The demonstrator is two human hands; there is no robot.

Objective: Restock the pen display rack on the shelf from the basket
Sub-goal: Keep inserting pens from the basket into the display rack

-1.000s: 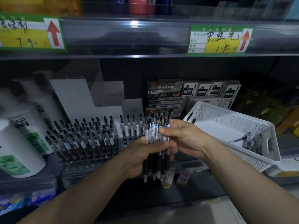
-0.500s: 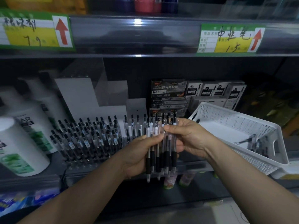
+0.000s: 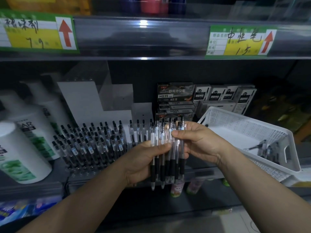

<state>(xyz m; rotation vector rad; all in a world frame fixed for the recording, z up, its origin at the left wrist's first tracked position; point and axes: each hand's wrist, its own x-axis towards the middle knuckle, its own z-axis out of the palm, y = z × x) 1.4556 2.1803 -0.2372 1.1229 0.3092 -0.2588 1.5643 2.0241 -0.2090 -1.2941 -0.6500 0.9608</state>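
- Gripping a bundle of pens [image 3: 170, 167] in the left hand [image 3: 143, 163], fingers curled round the barrels, tips down and clickers up, right in front of the shelf edge, between rack and basket.
- Roughly seven in that bundle, going by the black grips; too much overlap for an exact count.
- Pinching the top of one pen on the bundle's right side with the right hand [image 3: 200, 142], thumb and fingertips closed on the clear barrel.
- Just left of the hands and a little behind them, one pen display rack [image 3: 87, 171] on the shelf, crammed with dozens of racked pens [image 3: 94, 142] leaning back in rows on its left part, with only a few single pens on its right part, nearest the bundle.
- Off to the right, one white perforated basket [image 3: 244, 125], tilted, with a few loose pens [image 3: 267, 148] in its near right corner; too blurred to count.
- Behind the hands, at the back of the shelf, one stack of dark HQ35 pen boxes [image 3: 175, 95]; beside it, four upright white pen boxes [image 3: 217, 94] marked 0.5.
- Far left, at least three white bottles [image 3: 20, 148].
- Up on the shelf rail, two tags: left price tag [image 3: 37, 32] and right price tag [image 3: 239, 41], each with a red arrow pointing up.
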